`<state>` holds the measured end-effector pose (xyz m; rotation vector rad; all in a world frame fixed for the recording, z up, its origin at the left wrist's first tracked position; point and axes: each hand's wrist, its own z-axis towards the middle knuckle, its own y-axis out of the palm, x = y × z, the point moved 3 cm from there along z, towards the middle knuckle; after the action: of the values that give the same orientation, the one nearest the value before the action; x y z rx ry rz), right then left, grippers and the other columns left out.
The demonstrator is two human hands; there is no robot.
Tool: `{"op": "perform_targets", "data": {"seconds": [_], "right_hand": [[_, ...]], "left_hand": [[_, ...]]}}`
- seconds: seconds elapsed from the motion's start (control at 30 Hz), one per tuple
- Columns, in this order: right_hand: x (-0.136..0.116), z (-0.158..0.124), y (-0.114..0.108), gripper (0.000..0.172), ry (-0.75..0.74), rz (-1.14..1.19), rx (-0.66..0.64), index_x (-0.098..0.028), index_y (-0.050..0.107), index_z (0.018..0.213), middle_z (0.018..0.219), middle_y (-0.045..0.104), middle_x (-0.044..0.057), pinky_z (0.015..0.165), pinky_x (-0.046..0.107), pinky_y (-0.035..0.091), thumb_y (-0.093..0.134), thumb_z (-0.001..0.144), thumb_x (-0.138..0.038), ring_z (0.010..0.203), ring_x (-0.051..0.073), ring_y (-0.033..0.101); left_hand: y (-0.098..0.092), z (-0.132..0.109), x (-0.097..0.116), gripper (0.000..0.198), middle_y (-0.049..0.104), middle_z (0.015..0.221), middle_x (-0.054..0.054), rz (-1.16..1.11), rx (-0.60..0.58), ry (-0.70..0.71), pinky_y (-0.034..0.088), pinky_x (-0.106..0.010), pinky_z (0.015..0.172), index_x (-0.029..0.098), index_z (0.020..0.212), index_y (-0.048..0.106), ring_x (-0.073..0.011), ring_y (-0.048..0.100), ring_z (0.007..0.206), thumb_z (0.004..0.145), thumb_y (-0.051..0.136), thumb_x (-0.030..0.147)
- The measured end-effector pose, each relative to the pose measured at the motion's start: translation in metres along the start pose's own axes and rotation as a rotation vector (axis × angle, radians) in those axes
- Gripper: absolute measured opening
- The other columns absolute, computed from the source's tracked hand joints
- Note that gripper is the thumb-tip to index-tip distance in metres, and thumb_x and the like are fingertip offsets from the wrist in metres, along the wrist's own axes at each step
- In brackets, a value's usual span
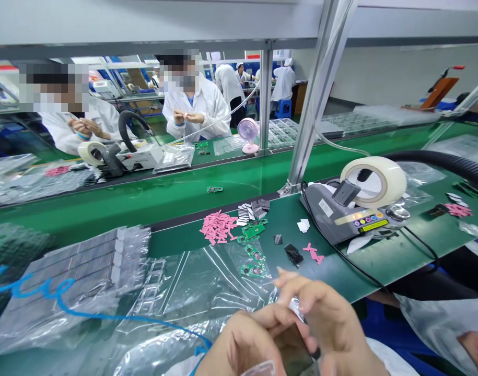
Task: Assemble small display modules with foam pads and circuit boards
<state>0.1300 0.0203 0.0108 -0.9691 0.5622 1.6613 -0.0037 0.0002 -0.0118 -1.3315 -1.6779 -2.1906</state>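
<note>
Low in the view, my left hand (pixel 244 342) is curled round a small dark rectangular panel with a glossy face (pixel 292 349), which looks like a little display screen. My right hand (pixel 335 321) is bent in from the other side, its fingers curved close to the panel's upper edge. A shiny clear scrap (pixel 296 307) shows between the two hands; whether the right fingers pinch it is hard to see. A blue coiled cord (pixel 137 317) runs to my left wrist. Beyond the hands lie small green circuit boards (pixel 253 261) on clear plastic sheeting (pixel 191 282).
Pink strips (pixel 218 227) are heaped near grey-and-white pieces (pixel 258 208). Dark pieces (pixel 293 255) lie nearer. A tape dispenser (pixel 340 209) stands right, bagged trays (pixel 74 282) left. A metal post (pixel 313 99) rises behind. Co-workers (pixel 195 104) sit across the green belt (pixel 176 193); another person's hand (pixel 476 347) is at right.
</note>
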Motion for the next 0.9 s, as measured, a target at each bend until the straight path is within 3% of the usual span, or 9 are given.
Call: {"op": "perform_targets", "data": {"seconds": [0.1, 0.23, 0.43, 0.63, 0.9], "right_hand": [[-0.016, 0.006, -0.011, 0.019, -0.055, -0.362, 0.028, -0.023, 0.051, 0.082, 0.075, 0.059, -0.002, 0.094, 0.038, 0.041, 0.048, 0.091, -0.04, 0.08, 0.015, 0.06], [-0.032, 0.007, -0.015, 0.012, -0.124, -0.709, 0.046, -0.023, 0.055, 0.075, 0.069, 0.06, -0.004, 0.102, 0.034, 0.028, 0.055, 0.086, -0.019, 0.081, 0.014, 0.057], [-0.031, 0.004, -0.017, 0.016, -0.136, -0.778, 0.043, -0.025, 0.059, 0.072, 0.068, 0.063, -0.006, 0.109, 0.035, 0.019, 0.054, 0.085, -0.017, 0.083, 0.016, 0.055], [-0.027, 0.0, -0.015, 0.017, -0.145, -0.767, 0.031, -0.024, 0.059, 0.072, 0.067, 0.061, -0.005, 0.108, 0.037, 0.02, 0.053, 0.087, -0.02, 0.082, 0.016, 0.054], [-0.017, -0.007, -0.006, 0.022, -0.045, -0.703, 0.123, -0.023, 0.054, 0.068, 0.066, 0.059, -0.005, 0.107, 0.04, 0.018, 0.049, 0.089, -0.021, 0.077, 0.015, 0.053]], "left_hand": [[0.006, 0.003, 0.011, 0.023, 0.056, 0.096, -0.007, 0.165, -0.003, -0.006, 0.04, -0.033, 0.091, 0.029, 0.071, 0.079, -0.0217, 0.056, 0.095, 0.058, 0.078, 0.047], [0.006, 0.001, 0.016, 0.03, 0.046, 0.098, -0.007, 0.354, -0.039, -0.004, 0.037, -0.035, 0.095, 0.032, 0.081, 0.078, -0.025, 0.051, 0.102, 0.063, 0.071, 0.055], [0.008, -0.004, 0.016, 0.027, 0.043, 0.095, -0.006, 0.442, -0.083, 0.001, 0.035, -0.037, 0.096, 0.033, 0.091, 0.076, -0.0254, 0.05, 0.102, 0.067, 0.072, 0.047], [0.005, -0.005, 0.016, 0.031, 0.044, 0.096, -0.006, 0.511, -0.108, -0.017, 0.037, -0.037, 0.093, 0.034, 0.091, 0.076, -0.0248, 0.049, 0.1, 0.068, 0.068, 0.053], [0.004, -0.006, 0.012, 0.032, 0.048, 0.099, -0.007, 0.525, -0.069, -0.015, 0.037, -0.041, 0.094, 0.034, 0.092, 0.076, -0.0255, 0.05, 0.099, 0.066, 0.071, 0.05]]}}
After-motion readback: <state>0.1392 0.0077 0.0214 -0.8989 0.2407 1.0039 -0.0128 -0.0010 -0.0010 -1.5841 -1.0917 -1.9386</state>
